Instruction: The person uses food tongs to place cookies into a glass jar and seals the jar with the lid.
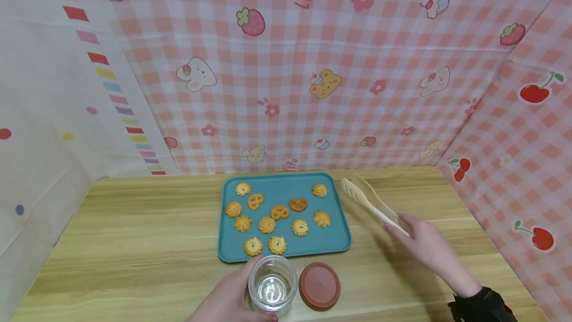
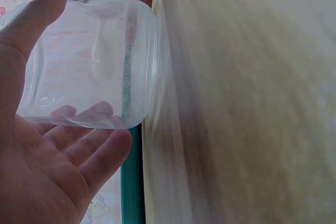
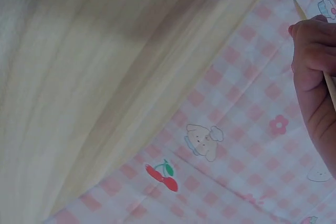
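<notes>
My left hand point(image 1: 230, 292) holds a clear jar point(image 1: 273, 282) upright at the front of the table. Its thumb and fingers wrap round the jar's side in the left wrist view, and no contents show inside. A pair of pale tongs point(image 1: 373, 206) is in my right hand point(image 1: 429, 250), gripped near the rear end. The tongs' two tips stand apart, just right of the blue-green tray point(image 1: 286, 189). Several butter cookies point(image 1: 266, 225) and 3 pretzels point(image 1: 280, 212) lie spread over the tray.
A round brown-red lid point(image 1: 319, 286) lies on the wooden table point(image 1: 147, 242), right of the jar and in front of the tray. Behind the table hangs a pink checked cloth point(image 1: 277, 63). Another checked cloth point(image 1: 514, 148) borders the right side.
</notes>
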A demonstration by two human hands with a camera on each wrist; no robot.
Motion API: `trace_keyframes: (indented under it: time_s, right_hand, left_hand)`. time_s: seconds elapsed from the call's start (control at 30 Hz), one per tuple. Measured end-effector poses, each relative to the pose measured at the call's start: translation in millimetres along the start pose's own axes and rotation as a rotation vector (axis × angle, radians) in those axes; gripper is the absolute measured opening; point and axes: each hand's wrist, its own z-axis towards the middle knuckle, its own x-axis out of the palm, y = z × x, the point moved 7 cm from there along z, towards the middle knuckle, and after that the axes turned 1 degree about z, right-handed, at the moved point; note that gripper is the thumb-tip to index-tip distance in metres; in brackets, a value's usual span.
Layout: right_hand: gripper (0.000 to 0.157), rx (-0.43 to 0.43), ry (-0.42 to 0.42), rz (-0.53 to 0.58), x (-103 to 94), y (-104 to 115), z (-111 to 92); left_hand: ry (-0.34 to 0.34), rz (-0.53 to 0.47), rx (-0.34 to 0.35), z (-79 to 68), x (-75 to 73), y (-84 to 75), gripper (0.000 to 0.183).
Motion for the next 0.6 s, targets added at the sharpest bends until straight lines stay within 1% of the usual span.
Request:
trace_keyframes:
  time_s: [0.1,0.2,0.43,0.6]
  right_hand:
    - [0.054,-0.059,-0.027,-0.034,-2.2,7,-2]
    - [0.055,-0.103,-0.032,-0.067,-3.2,14,-6]
    - [0.053,-0.184,-0.011,-0.148,1.4,26,-15]
    - [0.051,-0.213,0.025,-0.178,7.0,29,-19]
  left_hand:
    - [0.002,-0.004,-0.001,0.4,0.2,-0.3,0.090]
    - [0.002,-0.006,0.000,0.6,0.2,-0.7,0.090]
    - [0.002,-0.008,-0.002,0.5,0.0,-1.5,0.089]
    - [-0.001,-0.004,-0.007,0.1,-0.4,-1.9,0.090]
